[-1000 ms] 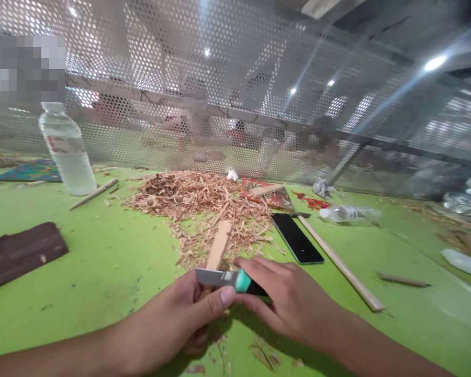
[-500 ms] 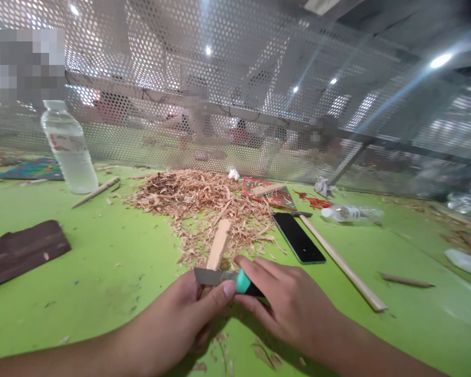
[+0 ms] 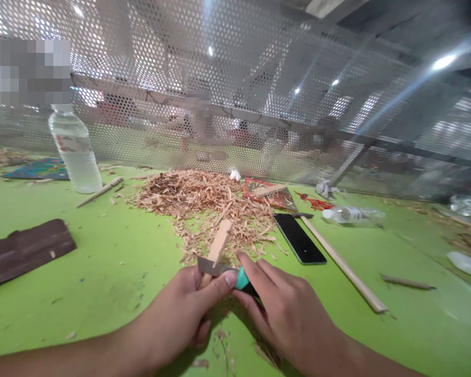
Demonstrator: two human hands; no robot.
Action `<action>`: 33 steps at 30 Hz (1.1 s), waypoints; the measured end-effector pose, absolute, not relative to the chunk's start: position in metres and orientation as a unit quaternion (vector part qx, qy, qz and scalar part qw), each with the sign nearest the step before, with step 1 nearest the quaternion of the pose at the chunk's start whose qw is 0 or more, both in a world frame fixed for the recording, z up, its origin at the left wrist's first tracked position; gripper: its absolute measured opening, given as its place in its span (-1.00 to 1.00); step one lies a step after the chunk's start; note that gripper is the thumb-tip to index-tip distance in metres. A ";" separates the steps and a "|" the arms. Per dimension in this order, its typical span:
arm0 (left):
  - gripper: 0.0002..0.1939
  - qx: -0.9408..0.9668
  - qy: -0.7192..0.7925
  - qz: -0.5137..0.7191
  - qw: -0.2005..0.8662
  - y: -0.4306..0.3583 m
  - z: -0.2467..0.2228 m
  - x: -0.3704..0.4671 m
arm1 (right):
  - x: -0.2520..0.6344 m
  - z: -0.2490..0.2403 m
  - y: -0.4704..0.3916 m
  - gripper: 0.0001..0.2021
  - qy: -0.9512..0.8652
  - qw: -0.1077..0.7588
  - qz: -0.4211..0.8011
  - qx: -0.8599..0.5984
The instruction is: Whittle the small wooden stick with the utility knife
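My left hand [image 3: 184,309] is closed around the lower end of a pale wooden stick [image 3: 221,240], which points up and away from me. The thumb of that hand presses on the back of a knife [image 3: 212,266] near its handle. Closed on the knife's black and turquoise handle is my right hand [image 3: 284,309]. The grey blade lies across the stick just above my left fingers, touching the wood, and a small sliver stands up at its edge. Past the stick's tip spreads a heap of wood shavings [image 3: 192,193].
A black phone [image 3: 300,238] and a long-handled hammer [image 3: 343,264] lie to the right, beyond them a lying bottle [image 3: 353,214]. An upright water bottle [image 3: 76,152] and a brown cloth-like piece [image 3: 27,251] are left. A perforated screen [image 3: 227,120] borders the table's back.
The knife blade has slid a little up the stick, away from me, and tilted slightly, raising a sliver. Both hands keep their holds. The whole view has shifted slightly.
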State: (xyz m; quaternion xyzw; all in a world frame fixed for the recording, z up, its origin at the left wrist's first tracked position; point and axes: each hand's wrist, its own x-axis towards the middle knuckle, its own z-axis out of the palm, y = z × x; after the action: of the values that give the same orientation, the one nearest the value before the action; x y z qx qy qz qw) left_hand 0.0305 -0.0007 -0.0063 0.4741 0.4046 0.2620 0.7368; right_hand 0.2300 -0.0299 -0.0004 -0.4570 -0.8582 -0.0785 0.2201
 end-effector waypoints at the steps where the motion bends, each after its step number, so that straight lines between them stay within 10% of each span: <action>1: -0.39 0.468 0.406 0.264 0.739 -0.001 -0.006 0.031 | 0.229 -0.001 -0.030 -0.47 -0.856 0.222 -0.085 -0.459; 25: -0.43 0.409 0.316 0.260 0.816 0.000 -0.009 0.022 | 0.251 0.013 -0.011 -0.51 -0.814 0.282 0.018 -0.508; 33: -0.79 0.370 0.279 0.281 0.841 -0.003 -0.010 0.015 | 0.253 0.012 -0.009 -0.51 -0.807 0.279 0.041 -0.519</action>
State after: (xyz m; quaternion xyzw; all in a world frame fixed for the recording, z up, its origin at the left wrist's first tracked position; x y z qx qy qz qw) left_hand 0.0154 -0.0027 -0.0099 0.3696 0.2785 0.2807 0.8408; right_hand 0.2533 -0.0090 0.0121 -0.5191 -0.8070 0.0413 0.2787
